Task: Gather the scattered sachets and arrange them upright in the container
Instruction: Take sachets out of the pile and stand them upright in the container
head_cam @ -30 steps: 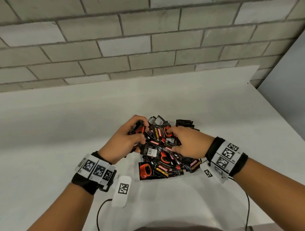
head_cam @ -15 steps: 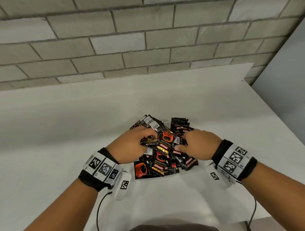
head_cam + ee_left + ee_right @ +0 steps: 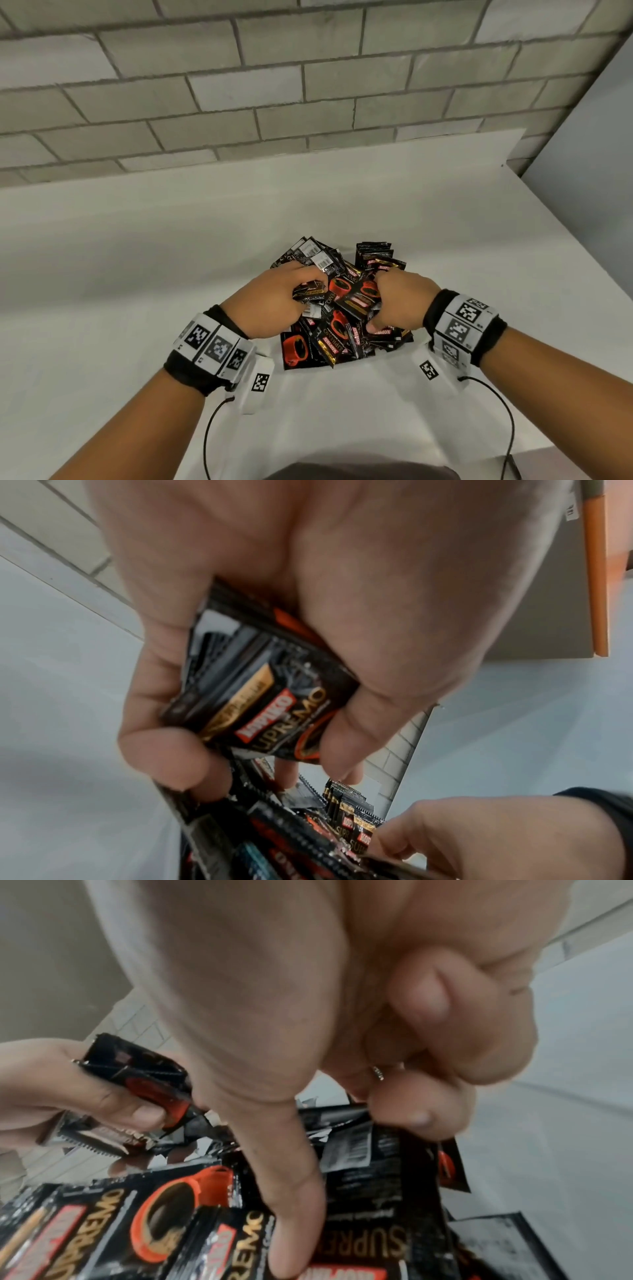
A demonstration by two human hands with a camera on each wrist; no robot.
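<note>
Left hand grips a small stack of coffee sachets w/ thumb and fingers; right hand, fingers curled, digs into the loose sachet pile just beside. Gathering step. Next: square the stack, find container, not in view.

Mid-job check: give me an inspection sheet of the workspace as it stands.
Surface: white table, bare round the pile.
Job's things: black sachets heaped loose; a few upright at the pile's far right; container not made out.
Clutter: nothing seen.
Grippers: left hand grips a bunch of sachets; right hand curled into the pile, thumb pressing a sachet, grip unclear.
Cables: thin black leads hang from both wristbands.
Surroundings: grey brick wall behind.
</note>
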